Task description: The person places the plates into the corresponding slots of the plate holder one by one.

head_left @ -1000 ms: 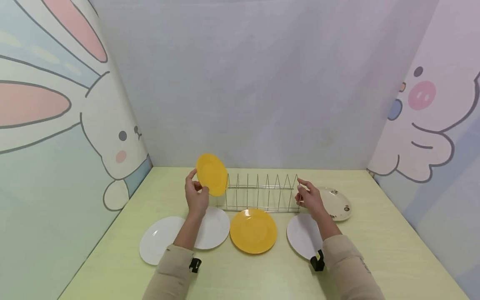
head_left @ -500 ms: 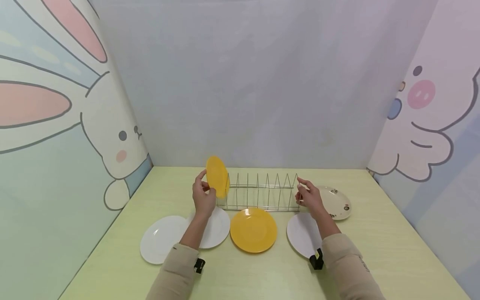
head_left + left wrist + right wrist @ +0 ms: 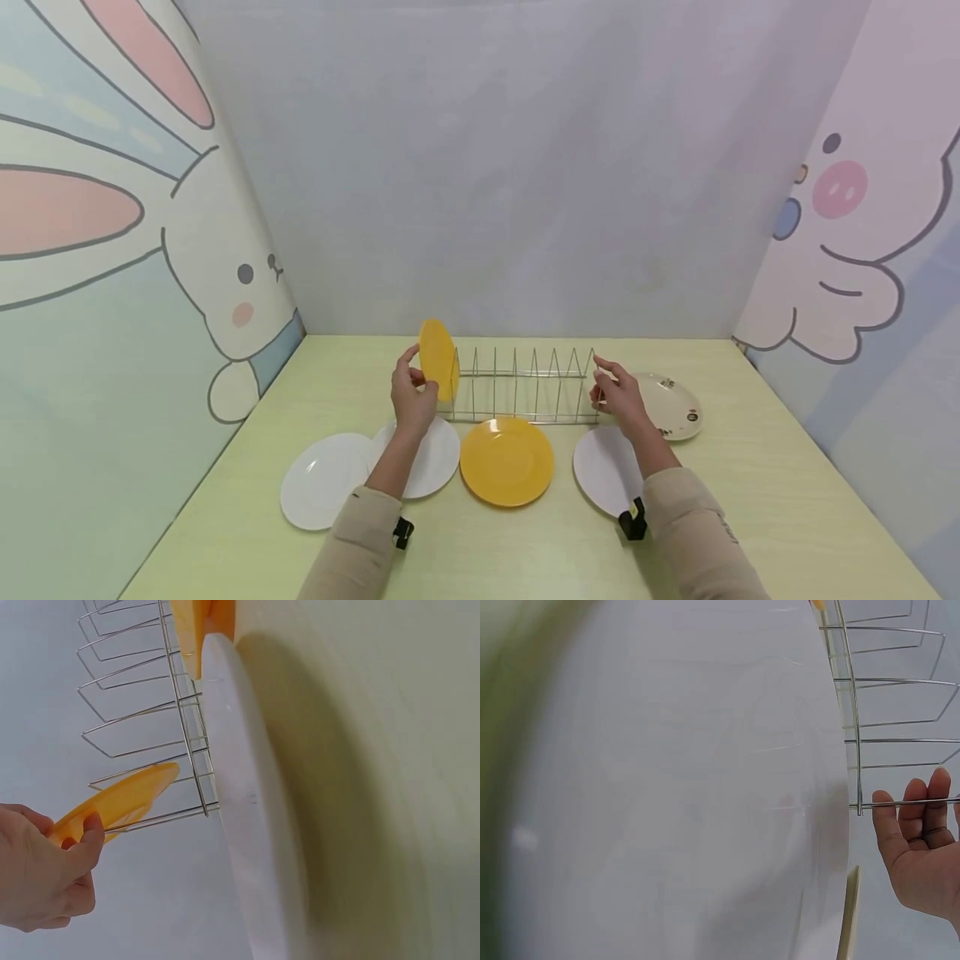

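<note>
My left hand [image 3: 414, 406] pinches a small yellow plate [image 3: 435, 358] by its edge, thumb on the near side. That plate stands steeply tilted at the left end of a wire dish rack [image 3: 514, 374]. In the left wrist view, the plate [image 3: 127, 799] reaches in among the end wires of the rack; whether it rests on the bottom rails cannot be told. At the rack's other end, my right hand [image 3: 621, 398] holds the end wire. The right wrist view shows that hand's [image 3: 922, 859] fingers bent behind the wire, the thumb mostly out of frame.
In front of the rack lie a larger yellow plate [image 3: 507, 462], two white plates [image 3: 322, 479] [image 3: 435, 458] to its left, and a white plate [image 3: 603, 471] partly under the right forearm. A cream patterned plate [image 3: 667, 406] lies right of the rack. Walls [image 3: 480, 208] close the back and sides.
My left hand has moved right and slightly down, bringing the small yellow plate to the rack's left end and turning it more edge-on. The right hand has stayed on the rack.
</note>
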A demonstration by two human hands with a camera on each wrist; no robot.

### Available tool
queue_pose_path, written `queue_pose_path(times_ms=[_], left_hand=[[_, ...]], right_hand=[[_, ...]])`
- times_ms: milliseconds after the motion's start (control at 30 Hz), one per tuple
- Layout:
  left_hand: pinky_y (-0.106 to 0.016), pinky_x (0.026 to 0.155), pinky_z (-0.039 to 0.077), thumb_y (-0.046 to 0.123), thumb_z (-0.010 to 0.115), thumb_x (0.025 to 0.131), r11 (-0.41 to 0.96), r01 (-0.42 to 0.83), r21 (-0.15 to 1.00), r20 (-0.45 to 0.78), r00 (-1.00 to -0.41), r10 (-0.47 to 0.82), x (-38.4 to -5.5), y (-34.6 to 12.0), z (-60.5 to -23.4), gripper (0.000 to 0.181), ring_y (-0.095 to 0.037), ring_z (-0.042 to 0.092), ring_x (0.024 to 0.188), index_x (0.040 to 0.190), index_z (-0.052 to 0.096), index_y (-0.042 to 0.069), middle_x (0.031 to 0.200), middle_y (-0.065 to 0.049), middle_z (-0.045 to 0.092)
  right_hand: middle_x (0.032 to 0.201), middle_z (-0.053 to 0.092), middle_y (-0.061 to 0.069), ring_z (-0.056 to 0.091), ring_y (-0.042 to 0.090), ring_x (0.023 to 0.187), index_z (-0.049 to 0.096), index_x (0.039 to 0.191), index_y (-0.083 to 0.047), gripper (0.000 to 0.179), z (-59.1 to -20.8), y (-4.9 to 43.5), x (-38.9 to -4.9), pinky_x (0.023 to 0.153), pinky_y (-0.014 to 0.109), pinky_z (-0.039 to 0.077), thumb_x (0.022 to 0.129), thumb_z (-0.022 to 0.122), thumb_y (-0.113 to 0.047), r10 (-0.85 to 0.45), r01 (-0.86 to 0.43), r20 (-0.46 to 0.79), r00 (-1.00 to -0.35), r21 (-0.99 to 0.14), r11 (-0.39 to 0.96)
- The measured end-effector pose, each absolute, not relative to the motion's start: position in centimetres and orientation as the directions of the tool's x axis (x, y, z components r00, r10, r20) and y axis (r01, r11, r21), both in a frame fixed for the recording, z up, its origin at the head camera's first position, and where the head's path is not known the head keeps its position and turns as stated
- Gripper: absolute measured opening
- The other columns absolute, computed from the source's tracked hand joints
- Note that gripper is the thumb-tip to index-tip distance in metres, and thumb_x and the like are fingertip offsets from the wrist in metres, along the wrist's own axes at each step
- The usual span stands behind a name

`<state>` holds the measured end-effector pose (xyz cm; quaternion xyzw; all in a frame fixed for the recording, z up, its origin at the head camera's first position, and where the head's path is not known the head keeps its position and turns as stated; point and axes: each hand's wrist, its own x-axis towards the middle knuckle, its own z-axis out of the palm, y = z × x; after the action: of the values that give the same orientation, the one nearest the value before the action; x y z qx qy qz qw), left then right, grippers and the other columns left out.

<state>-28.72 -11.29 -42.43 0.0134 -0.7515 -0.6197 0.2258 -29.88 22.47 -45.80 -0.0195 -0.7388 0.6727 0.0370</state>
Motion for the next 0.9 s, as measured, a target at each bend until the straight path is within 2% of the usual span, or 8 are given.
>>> queue_pose_path(times_ms=[433, 633, 900], left_hand=[[-0.034, 0.07, 0.045, -0.011, 0.052, 0.079, 0.213, 0.188, 0.959, 0.241, -0.935, -0.262, -29.1, -11.0, -43.4, 0.061, -0.025, 0.048, 0.085, 0.134, 0.046, 0.013, 0.085, -0.009, 0.042], [-0.031, 0.068, 0.043, -0.015, 0.051, 0.077, 0.208, 0.176, 0.962, 0.227, -0.941, -0.25, -29.3, -10.9, -43.8, 0.061, -0.024, 0.046, 0.082, 0.133, 0.048, 0.011, 0.085, -0.008, 0.043], [-0.028, 0.061, 0.043, -0.013, 0.052, 0.08, 0.184, 0.099, 0.978, 0.139, -0.965, -0.22, -29.6, -11.0, -43.7, 0.06, -0.023, 0.045, 0.078, 0.133, 0.048, 0.015, 0.085, -0.009, 0.045]], right_hand=[[0.074, 0.052, 0.012, 0.053, 0.022, 0.068, 0.036, 0.143, -0.009, 0.046, -46.2, 22.6, -30.0, 0.066, 0.04, 0.051, 0.099, 0.045, -0.021, 0.09, -0.036, 0.044, -0.995, -0.996, 0.087], [0.075, 0.052, 0.01, 0.053, 0.02, 0.068, 0.037, 0.143, -0.011, 0.046, -46.3, 22.5, -30.0, 0.067, 0.039, 0.051, 0.099, 0.046, -0.024, 0.093, -0.027, 0.035, -0.995, -0.996, 0.086], [0.075, 0.052, 0.01, 0.053, 0.02, 0.068, 0.036, 0.143, -0.011, 0.047, -46.2, 22.6, -30.0, 0.067, 0.039, 0.051, 0.099, 0.045, -0.024, 0.093, -0.035, 0.043, -0.995, -0.995, 0.092]])
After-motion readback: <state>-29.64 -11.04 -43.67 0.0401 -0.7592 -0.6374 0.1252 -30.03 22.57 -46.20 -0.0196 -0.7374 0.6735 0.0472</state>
